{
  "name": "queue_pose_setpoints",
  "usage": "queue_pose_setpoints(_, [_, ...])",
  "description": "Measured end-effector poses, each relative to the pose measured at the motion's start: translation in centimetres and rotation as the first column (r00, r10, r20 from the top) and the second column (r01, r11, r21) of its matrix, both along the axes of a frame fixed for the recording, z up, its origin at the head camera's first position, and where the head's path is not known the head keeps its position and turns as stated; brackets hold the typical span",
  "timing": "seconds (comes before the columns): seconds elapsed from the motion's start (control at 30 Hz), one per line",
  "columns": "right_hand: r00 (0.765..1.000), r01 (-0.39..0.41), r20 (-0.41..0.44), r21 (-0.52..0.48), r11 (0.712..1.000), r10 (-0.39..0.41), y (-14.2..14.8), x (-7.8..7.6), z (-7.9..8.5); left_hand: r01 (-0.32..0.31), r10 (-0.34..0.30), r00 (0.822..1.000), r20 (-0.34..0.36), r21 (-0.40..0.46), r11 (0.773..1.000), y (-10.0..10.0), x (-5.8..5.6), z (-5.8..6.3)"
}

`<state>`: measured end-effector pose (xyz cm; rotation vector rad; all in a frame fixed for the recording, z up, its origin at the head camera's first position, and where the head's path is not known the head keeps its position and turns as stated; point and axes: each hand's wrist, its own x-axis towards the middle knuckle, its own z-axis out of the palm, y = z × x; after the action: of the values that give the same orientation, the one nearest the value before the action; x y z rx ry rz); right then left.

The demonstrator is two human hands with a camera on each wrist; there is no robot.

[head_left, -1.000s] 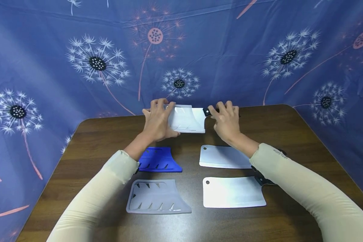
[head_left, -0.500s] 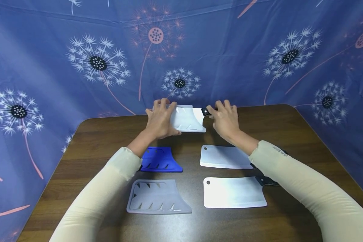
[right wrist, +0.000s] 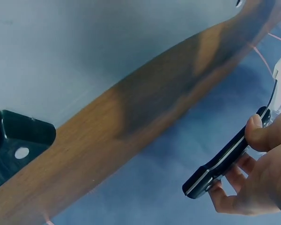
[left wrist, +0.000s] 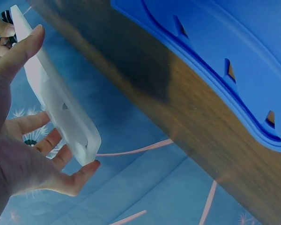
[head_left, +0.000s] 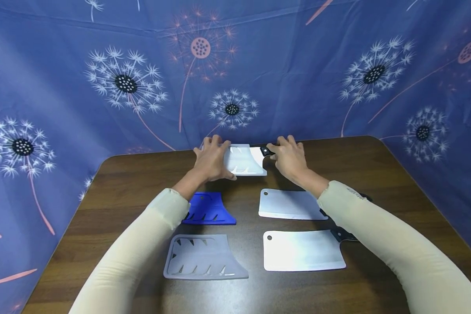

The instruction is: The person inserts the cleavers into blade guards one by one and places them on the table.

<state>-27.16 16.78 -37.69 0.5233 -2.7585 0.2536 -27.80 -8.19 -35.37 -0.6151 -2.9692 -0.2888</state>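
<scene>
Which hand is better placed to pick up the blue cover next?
Probably the left hand, once it releases the white cover: the blue cover lies nearer it, while the right hand holds the knife handle.

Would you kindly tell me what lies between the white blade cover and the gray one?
In the head view, the blue cover lies between the held white cover and the gray cover.

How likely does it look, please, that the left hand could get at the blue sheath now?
Probably not without letting go: the left hand grips the white sheath. Otherwise, the blue sheath lies nearby with nothing visible resting on it.
</scene>
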Motion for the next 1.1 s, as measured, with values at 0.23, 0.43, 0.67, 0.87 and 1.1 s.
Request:
queue_pose_setpoints(0.23, [0.993,0.019,0.114,0.004,1.000,-0.020,-0.3,-0.8,-0.8,-0.012,0.014,0.995,0.094,-0.016,1.000,-0.1,-0.6,-0.8])
queue_pose_setpoints(0.43, [0.983,0.033,0.179,0.019,0.999,-0.036,-0.4,-1.3,-1.7,-0.020,0.026,0.987,0.159,-0.036,0.999,0.0,-0.9,-1.5])
queue_pose_setpoints(0.67, [0.969,0.029,0.247,-0.017,0.999,-0.024,-0.3,-2.0,-2.0,-0.025,0.027,0.983,0.181,-0.012,1.000,0.1,-1.3,-2.2])
queue_pose_setpoints(0.87, [0.948,0.036,0.318,-0.019,0.999,-0.028,-0.5,-2.5,-2.3,-0.035,0.041,0.971,0.234,-0.026,0.999,0.2,-1.7,-2.8])
queue_pose_setpoints(1.1, [0.944,0.023,0.330,-0.004,1.000,-0.021,-0.7,-2.6,-2.6,-0.048,0.052,0.959,0.279,-0.021,0.999,0.2,-1.9,-3.4])
